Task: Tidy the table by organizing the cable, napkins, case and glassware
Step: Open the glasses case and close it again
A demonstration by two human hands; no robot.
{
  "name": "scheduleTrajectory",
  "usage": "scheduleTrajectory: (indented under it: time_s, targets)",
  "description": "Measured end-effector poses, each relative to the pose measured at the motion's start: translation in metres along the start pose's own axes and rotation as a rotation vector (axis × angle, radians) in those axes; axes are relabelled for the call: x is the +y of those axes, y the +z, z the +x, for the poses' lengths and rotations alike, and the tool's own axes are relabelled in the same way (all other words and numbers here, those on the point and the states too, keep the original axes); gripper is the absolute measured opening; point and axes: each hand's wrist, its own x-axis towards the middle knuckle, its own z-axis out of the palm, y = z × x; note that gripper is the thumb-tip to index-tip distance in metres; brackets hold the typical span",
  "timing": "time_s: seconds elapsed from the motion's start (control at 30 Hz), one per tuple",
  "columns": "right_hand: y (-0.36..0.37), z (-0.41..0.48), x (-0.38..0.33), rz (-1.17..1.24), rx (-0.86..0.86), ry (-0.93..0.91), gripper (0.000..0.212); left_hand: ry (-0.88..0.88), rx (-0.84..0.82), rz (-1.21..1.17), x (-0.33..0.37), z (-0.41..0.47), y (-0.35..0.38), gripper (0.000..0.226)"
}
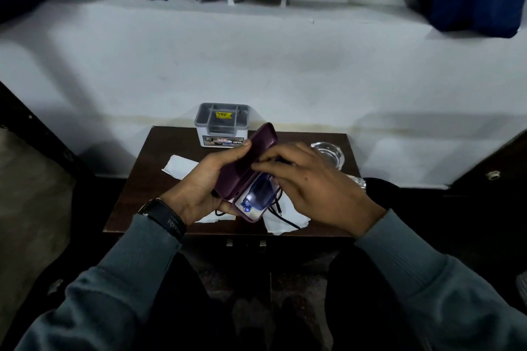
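At frame centre the case (pixel 248 162) sits between the left hand (pixel 205 188) and right hand (pixel 308 182) above the table (pixel 159 151), a box (pixel 223 125) behind it at the far edge, a glass dish (pixel 328 151) to the right, a napkin (pixel 178 166) to the left, and the cable (pixel 278 208) on another napkin (pixel 282 222) beneath.

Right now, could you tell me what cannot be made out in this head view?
Inside the case: partly covered by the right hand.
The cable: mostly hidden beneath the case.
The glass dish: near edge behind the right hand.
The organizer label: print too small.
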Motion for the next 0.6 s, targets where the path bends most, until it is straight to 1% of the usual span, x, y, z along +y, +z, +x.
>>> scheduleTrajectory:
  time_s: [0.07,0.1,0.13,0.17,0.23,0.27,0.3,0.33,0.37,0.4,0.43,0.5,0.53,0.6]
  targets:
    - [-0.001,-0.004,-0.002,-0.03,0.108,0.033,0.039,0.007,0.018,0.017,-0.001,0.001,-0.002,0.051]
    - [0.0,-0.006,-0.003,0.026,0.171,0.114,0.035,0.011,0.028,0.023,-0.002,0.001,-0.003,0.053]
    - [0.0,-0.007,-0.005,0.168,0.233,0.245,0.032,0.016,0.039,0.026,-0.003,0.001,-0.004,0.053]
    - [-0.004,-0.005,-0.01,0.431,0.27,0.46,0.032,0.02,0.053,0.032,-0.004,0.002,-0.005,0.053]
    - [-0.005,0.003,-0.012,1.068,0.232,0.938,0.042,0.028,0.095,0.042,-0.006,0.003,-0.006,0.05]
    - [-0.003,0.005,-0.011,1.15,0.173,1.031,0.04,0.029,0.115,0.04,-0.008,0.003,-0.005,0.049]
    - [0.001,0.005,-0.01,1.102,0.169,1.055,0.031,0.032,0.127,0.041,-0.008,0.003,-0.005,0.048]
    - [0.005,0.005,-0.011,0.991,0.158,1.031,0.022,0.036,0.133,0.048,-0.008,0.003,-0.004,0.048]
    - [0.009,0.005,-0.011,0.975,0.176,1.028,0.016,0.04,0.137,0.058,-0.008,0.003,-0.003,0.049]
    - [0.011,0.007,-0.012,1.033,0.192,1.037,0.015,0.045,0.142,0.072,-0.008,0.004,-0.002,0.051]
    - [0.014,0.007,-0.012,1.087,0.195,1.06,0.019,0.05,0.142,0.086,-0.009,0.004,0.0,0.054]
    - [0.018,0.01,-0.013,1.173,0.216,1.088,0.039,0.09,0.124,0.098,-0.009,0.008,0.004,0.057]
    - [0.018,0.012,-0.013,1.229,0.237,1.11,0.042,0.116,0.125,0.097,-0.01,0.01,0.007,0.059]
    - [0.018,0.014,-0.014,1.342,0.258,1.119,0.037,0.152,0.175,0.14,-0.012,0.014,0.009,0.07]
